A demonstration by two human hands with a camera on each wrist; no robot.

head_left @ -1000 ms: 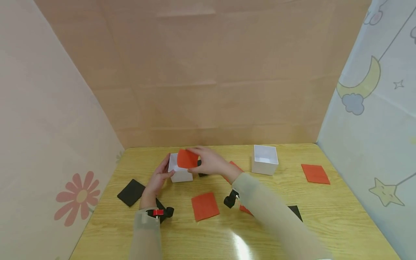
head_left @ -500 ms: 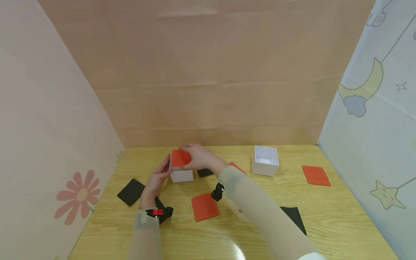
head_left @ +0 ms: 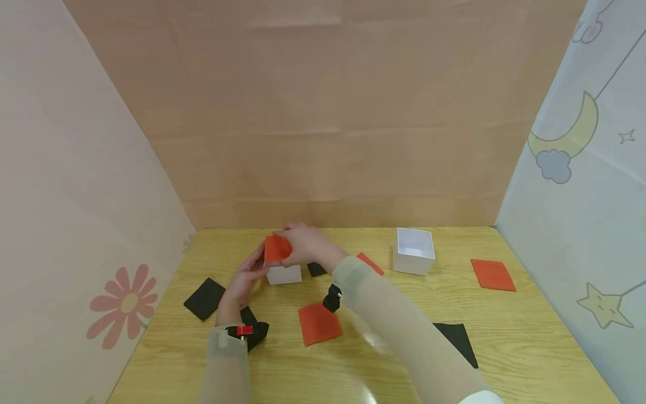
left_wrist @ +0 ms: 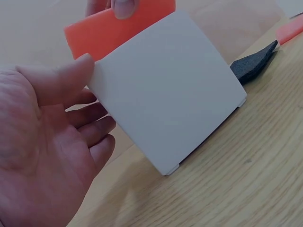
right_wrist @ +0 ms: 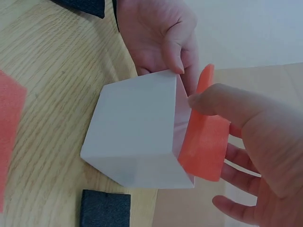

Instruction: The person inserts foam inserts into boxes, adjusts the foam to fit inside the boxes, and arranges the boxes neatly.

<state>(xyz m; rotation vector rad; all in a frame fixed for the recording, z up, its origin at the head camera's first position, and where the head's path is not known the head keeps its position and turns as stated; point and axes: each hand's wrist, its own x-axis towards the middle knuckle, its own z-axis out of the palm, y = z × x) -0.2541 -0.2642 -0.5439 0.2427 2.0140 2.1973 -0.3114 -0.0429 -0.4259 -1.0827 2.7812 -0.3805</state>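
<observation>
A white open-topped box [head_left: 284,275] stands at the back left of the wooden table. My left hand [head_left: 245,276] holds its left side, with the thumb at the near corner of the rim and the fingers along the side wall. Over the opening, my right hand [head_left: 310,247] pinches a soft red square [head_left: 276,248], perhaps felt, between thumb and fingers. In the right wrist view that red square [right_wrist: 208,146] is slightly bent, its lower edge at the rim of the box [right_wrist: 137,123]. The box's inside is mostly hidden.
A second white box [head_left: 414,264] is at the back right. Flat red squares lie at the middle [head_left: 319,324], far right [head_left: 493,275] and behind the right arm [head_left: 370,262]. Black squares lie at left [head_left: 204,299], beside the box [head_left: 317,269] and at right [head_left: 458,341].
My right hand has moved left with the red square, bringing it over the box opening. The left hand stays at the box's side.
</observation>
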